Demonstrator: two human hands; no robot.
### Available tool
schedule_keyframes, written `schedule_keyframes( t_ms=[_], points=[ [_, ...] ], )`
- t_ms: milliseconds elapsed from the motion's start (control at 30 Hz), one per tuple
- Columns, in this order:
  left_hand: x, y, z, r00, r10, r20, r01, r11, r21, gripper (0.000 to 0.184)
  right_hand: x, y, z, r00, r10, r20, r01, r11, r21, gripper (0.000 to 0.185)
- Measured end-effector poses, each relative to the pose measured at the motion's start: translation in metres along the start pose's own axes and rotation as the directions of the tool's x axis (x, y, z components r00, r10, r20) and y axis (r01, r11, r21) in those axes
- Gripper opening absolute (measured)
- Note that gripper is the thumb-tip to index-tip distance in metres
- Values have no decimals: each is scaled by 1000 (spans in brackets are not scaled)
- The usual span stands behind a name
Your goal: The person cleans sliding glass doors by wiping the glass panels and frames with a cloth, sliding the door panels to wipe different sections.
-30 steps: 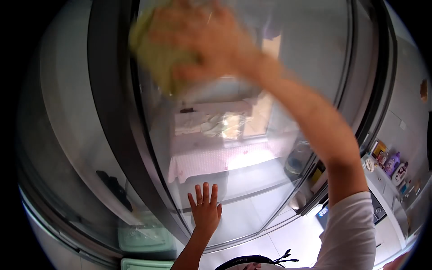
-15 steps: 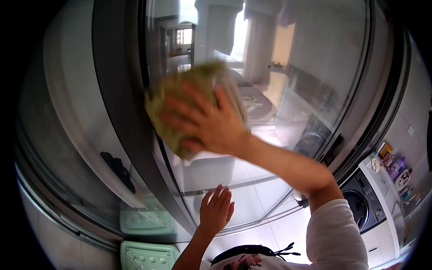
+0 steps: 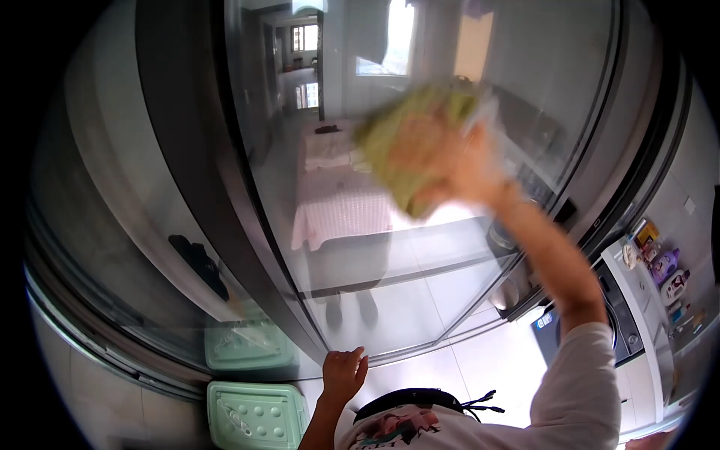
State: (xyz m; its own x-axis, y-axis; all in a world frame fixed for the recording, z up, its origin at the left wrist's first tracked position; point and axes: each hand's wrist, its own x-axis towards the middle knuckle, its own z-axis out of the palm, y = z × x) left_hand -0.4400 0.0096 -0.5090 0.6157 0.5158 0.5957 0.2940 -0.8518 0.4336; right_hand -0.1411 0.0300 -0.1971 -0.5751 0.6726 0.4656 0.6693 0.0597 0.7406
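A tall clear glass panel (image 3: 540, 45) stood in a smooth dark grey metal frame (image 3: 180, 127), pale tiled floor (image 3: 420, 375) at its foot. A pink textured bedspread (image 3: 345, 214) showed in the glass. Right hand (image 3: 457, 161) lay over a soft green cloth (image 3: 401, 142), mid-panel; too blurred to tell if fingers gripped it. Left hand (image 3: 345, 373): fingers half curled, thumb apart, near the panel's lower edge. Mint-green plastic box (image 3: 255, 412), studded lid, sat beside the left forearm.

R arm (image 3: 551, 259) raised, R hand (image 3: 461, 157) blurred; L hand (image 3: 344, 375) low, fingers (image 3: 343, 355) bent.
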Motion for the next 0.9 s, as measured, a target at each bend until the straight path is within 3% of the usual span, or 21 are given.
schedule_keyframes(
  t_ms=[33,67,133,167,200,267,367,433,567,700,733,833,867,900],
  points=[
    [2,2,2,1000,6,3,-6,1000,-29,19,17,31,-22,977,155,-147,-165,984,-62,78],
    [5,3,4,1000,2,14,-2,999,-32,19,28,69,-31,952,200,-232,-252,941,-226,77],
    [11,8,8,1000,5,-7,-5,997,-80,20,53,114,-60,790,574,-215,-611,764,-207,67],
    [14,10,9,1000,-1,-7,1,997,-81,20,59,122,-62,667,482,-568,-615,787,-53,61],
    [15,11,11,1000,-1,-2,1,996,-84,20,60,119,-57,668,486,-563,-617,785,-54,61],
    [17,12,13,999,-4,37,8,995,-101,18,61,103,-43,527,612,-590,-727,684,60,62],
    [14,10,22,999,1,45,5,989,-148,18,45,43,-25,509,716,-479,-787,612,78,66],
    [15,10,23,998,3,57,5,990,-138,18,25,12,9,468,737,-488,-735,631,248,71],
    [12,7,26,996,-28,80,40,987,-153,18,-10,-80,45,409,865,-291,-803,493,335,73],
    [4,3,28,990,0,142,17,993,-117,21,-63,-155,98,356,889,-287,-786,451,422,71],
    [1,2,27,988,10,152,9,992,-124,21,-80,-172,108,379,887,-264,-815,455,358,73],
    [-11,2,25,990,-4,141,24,990,-139,20,-128,-223,142,201,951,-236,-841,291,457,71],
    [-14,1,24,990,1,143,19,990,-140,20,-138,-229,155,197,951,-238,-843,289,454,71],
    [-17,1,22,984,-21,179,44,991,-128,20,-147,-233,164,-123,980,-160,-852,-22,523,67]
  ],
)
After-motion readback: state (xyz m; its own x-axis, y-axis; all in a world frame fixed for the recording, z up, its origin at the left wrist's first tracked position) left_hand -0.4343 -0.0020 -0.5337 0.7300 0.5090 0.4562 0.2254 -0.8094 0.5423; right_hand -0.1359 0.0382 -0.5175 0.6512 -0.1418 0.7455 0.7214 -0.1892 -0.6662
